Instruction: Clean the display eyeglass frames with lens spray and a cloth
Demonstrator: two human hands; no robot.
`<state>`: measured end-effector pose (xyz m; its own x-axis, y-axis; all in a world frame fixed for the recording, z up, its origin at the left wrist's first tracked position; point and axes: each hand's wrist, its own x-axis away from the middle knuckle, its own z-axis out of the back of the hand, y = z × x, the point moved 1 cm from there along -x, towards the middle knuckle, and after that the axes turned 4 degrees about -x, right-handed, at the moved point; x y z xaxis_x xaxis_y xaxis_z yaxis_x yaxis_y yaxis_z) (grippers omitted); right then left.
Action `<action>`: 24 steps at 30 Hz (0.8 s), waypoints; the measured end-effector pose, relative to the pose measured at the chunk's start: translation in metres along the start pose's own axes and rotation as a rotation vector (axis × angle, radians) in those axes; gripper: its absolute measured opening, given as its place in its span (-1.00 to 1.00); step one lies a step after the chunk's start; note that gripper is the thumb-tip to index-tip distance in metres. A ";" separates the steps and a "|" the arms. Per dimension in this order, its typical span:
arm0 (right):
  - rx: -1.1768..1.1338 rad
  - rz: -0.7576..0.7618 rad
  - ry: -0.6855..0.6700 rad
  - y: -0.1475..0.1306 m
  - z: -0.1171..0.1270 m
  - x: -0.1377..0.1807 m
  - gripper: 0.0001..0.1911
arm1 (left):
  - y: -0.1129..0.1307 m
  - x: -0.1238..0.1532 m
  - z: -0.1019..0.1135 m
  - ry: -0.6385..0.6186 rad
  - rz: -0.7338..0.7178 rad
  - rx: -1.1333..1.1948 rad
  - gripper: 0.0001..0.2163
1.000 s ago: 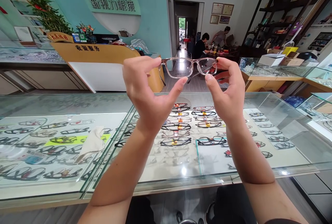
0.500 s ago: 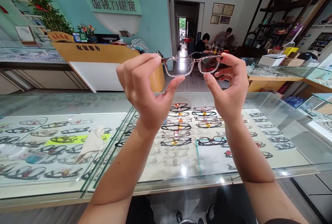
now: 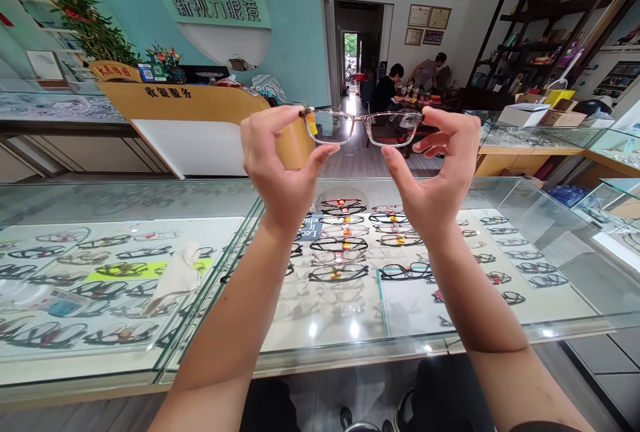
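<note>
The left hand [image 3: 280, 165] and right hand [image 3: 443, 169] grasp the glasses [image 3: 360, 117] by opposite ends in their fingers, raised above the table [image 3: 350, 357], long axis left to right, lower rims down.

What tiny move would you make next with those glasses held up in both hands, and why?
I'd probably lower the clear-rimmed glasses slightly, keeping them level: the left hand and right hand hold opposite outer ends, and the frame is raised well above the glass display case, so a slip could mean a drop.
</note>
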<state>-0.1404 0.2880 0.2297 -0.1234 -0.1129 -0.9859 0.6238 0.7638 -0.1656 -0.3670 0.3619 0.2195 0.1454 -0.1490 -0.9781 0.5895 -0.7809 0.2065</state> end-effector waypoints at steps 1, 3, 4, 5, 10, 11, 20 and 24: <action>0.006 0.024 0.015 -0.001 0.000 -0.001 -0.52 | -0.001 0.000 0.000 -0.002 -0.003 -0.007 -0.35; 0.012 0.050 0.028 -0.002 0.000 -0.002 -0.54 | -0.003 0.000 0.000 -0.008 -0.002 -0.024 -0.35; 0.015 0.046 0.023 -0.002 0.000 -0.002 -0.55 | -0.003 0.000 0.000 -0.013 0.000 -0.024 -0.35; 0.019 0.033 0.013 -0.002 0.000 -0.002 -0.54 | -0.004 0.000 0.000 -0.020 0.006 -0.017 -0.36; 0.015 -0.033 -0.042 0.003 0.001 0.002 -0.49 | -0.003 -0.001 0.000 -0.034 0.026 0.002 -0.36; 0.010 -0.039 -0.049 0.005 0.001 0.002 -0.48 | -0.001 -0.001 0.000 -0.024 0.020 -0.014 -0.35; -0.106 -0.150 -0.171 0.030 0.000 0.007 -0.40 | 0.023 0.006 0.005 -0.024 -0.014 -0.033 -0.35; -0.114 -0.157 -0.171 0.032 -0.001 0.007 -0.41 | 0.028 0.003 0.007 0.000 -0.034 -0.014 -0.40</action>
<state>-0.1222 0.3119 0.2175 -0.0741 -0.3344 -0.9395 0.5152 0.7938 -0.3232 -0.3555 0.3357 0.2217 0.1253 -0.1227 -0.9845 0.6052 -0.7769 0.1738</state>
